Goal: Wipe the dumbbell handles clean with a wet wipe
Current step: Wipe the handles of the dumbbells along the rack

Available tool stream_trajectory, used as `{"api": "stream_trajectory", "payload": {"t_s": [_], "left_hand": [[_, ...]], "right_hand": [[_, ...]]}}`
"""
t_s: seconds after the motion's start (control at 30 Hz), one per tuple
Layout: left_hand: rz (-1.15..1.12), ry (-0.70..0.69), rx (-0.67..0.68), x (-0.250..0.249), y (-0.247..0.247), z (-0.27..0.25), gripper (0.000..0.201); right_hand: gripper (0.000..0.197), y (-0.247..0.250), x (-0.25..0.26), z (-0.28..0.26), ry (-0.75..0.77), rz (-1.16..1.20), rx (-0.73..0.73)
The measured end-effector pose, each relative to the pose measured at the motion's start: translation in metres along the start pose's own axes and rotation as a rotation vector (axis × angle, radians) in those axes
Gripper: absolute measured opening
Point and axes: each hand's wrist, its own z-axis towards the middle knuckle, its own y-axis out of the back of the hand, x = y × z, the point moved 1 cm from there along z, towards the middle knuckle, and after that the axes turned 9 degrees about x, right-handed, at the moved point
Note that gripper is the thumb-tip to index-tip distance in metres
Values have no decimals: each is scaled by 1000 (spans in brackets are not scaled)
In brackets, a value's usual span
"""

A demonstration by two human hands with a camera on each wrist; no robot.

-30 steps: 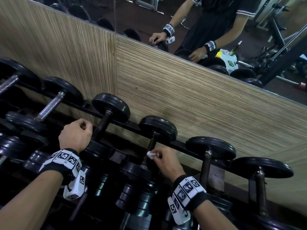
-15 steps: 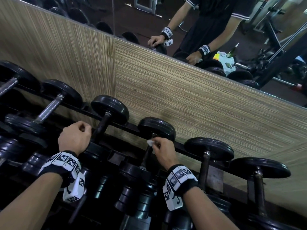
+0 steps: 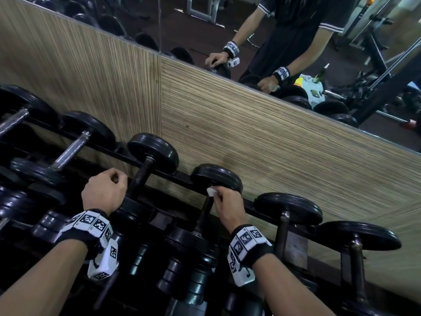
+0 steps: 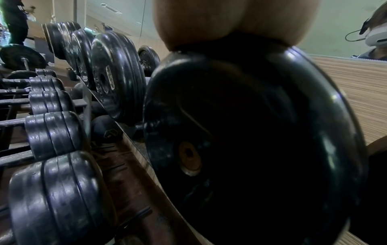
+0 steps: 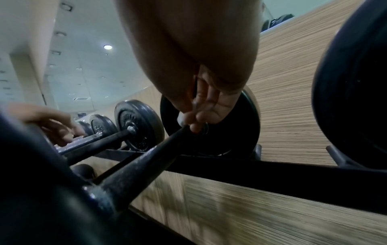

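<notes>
Dumbbell handle (image 3: 203, 215), one wipe (image 3: 211, 192), two hands

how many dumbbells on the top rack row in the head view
6 show, left to right: far-left one, chrome-handled one, one under the left hand, one the right hand wipes with the wet wipe, then two. More may lie out of frame.

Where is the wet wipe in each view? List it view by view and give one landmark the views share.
Head: the wet wipe shows centre frame as a white tab in the right hand, at the far end of a dumbbell handle.
Left wrist: not in view.
Right wrist: a pale sliver between the fingers, centre frame.
Shared landmark: the black weight plate just beyond the wipe.
</notes>
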Motion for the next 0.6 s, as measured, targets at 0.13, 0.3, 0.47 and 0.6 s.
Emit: {"api": "stream_trajectory", "payload": {"t_s": [0.13,0.3,0.47,0.6], "left_hand": [[6,-12,2,1,0,0,24],[75,-74,-15,-11,2,-8,23],[223,-519,110,-33,-37,-61,51],[-247,-490,773,-66,-73,-98,54]], "right_hand": [[20,-3,-2,-4,31,37,83],[16,-16,0,-18,11,-2,477],[20,-30,-8,-36,-72,229,497],[9,-19,-4,-50,-130,682,380]]}}
